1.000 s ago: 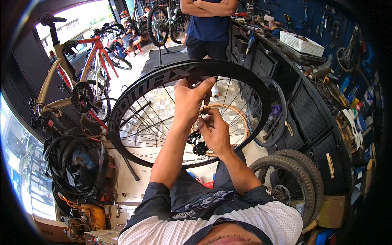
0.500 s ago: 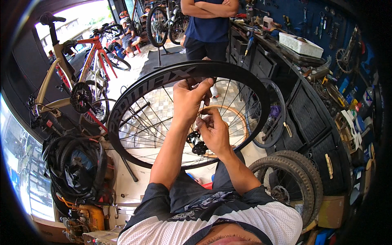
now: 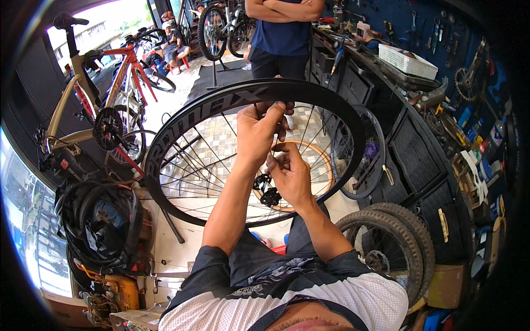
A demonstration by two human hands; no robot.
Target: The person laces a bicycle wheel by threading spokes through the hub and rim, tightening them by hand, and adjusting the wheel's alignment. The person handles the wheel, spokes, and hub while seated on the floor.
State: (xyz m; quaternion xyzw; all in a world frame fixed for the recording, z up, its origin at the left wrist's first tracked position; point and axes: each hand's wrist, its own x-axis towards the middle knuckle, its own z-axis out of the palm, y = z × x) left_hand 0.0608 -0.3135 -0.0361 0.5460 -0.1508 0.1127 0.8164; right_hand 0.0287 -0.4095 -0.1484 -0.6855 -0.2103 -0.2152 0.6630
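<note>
A black deep-rimmed bicycle wheel (image 3: 353, 132) is tilted in front of me above my lap, with thin dark spokes running to a black hub (image 3: 268, 193). My left hand (image 3: 257, 132) is closed just inside the far part of the rim, thumb and fingers pinched at the outer end of a spoke (image 3: 274, 141). Lower down, my right hand (image 3: 291, 175) pinches the same spoke closer to the hub, its fingers curled. Whether a small part sits between the left fingertips is hidden.
Facing me stands a person with crossed arms (image 3: 281, 33). Bike frames (image 3: 118, 83) stand at left, above bundled black tires (image 3: 99, 220). On the right are a workbench with a white basket (image 3: 407, 60), knobby tires (image 3: 386, 237) and a tan-rimmed ring (image 3: 331, 171) on the floor.
Both hands keep their places on the wheel, the left one shifting very slightly to the right. The rim and hub have moved only a little.
</note>
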